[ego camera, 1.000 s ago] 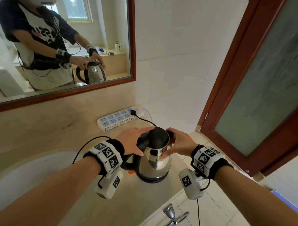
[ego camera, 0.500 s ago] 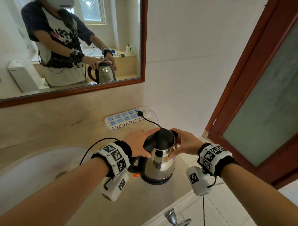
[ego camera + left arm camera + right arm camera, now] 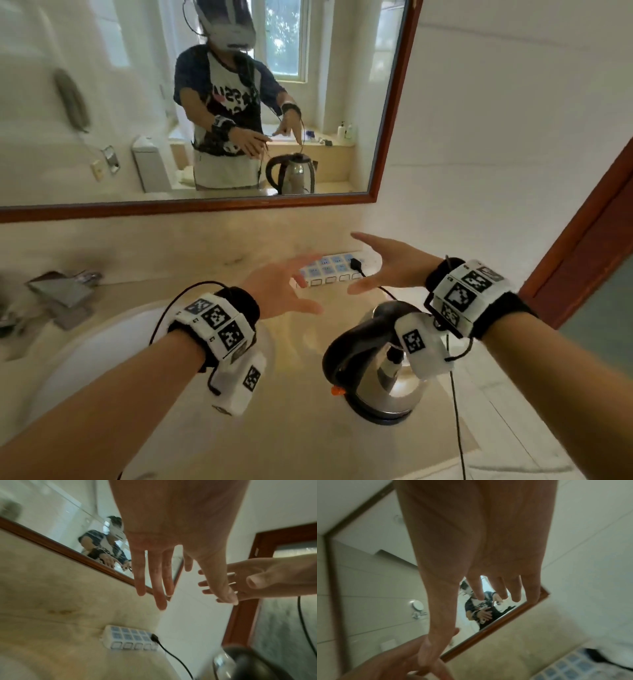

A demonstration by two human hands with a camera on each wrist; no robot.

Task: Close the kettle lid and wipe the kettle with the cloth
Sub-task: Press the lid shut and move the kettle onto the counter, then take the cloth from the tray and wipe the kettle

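The steel kettle [image 3: 371, 382] with black handle stands on its base on the beige counter [image 3: 301, 438]; its black lid [image 3: 394, 313] looks down, partly hidden by my right wrist camera. Its top also shows blurred in the left wrist view, kettle [image 3: 243, 666]. My left hand [image 3: 291, 287] hovers above the counter, left of the kettle, fingers spread and straight, left hand [image 3: 171, 561]. My right hand [image 3: 376, 263] hovers above and behind the kettle, also spread and holding nothing, right hand [image 3: 479, 561]. I see no cloth in any view.
A white power strip [image 3: 329, 270] lies against the back wall with the kettle's black plug in it. A white sink basin [image 3: 85, 349] is at the left, with a blurred metal tap [image 3: 58, 291]. The mirror [image 3: 171, 102] hangs above; a wooden door frame [image 3: 582, 240] is at the right.
Both hands have let go of the kettle's top and lifted away, fingers spreading. The kettle stays put, and the view has shifted so it sits lower right.
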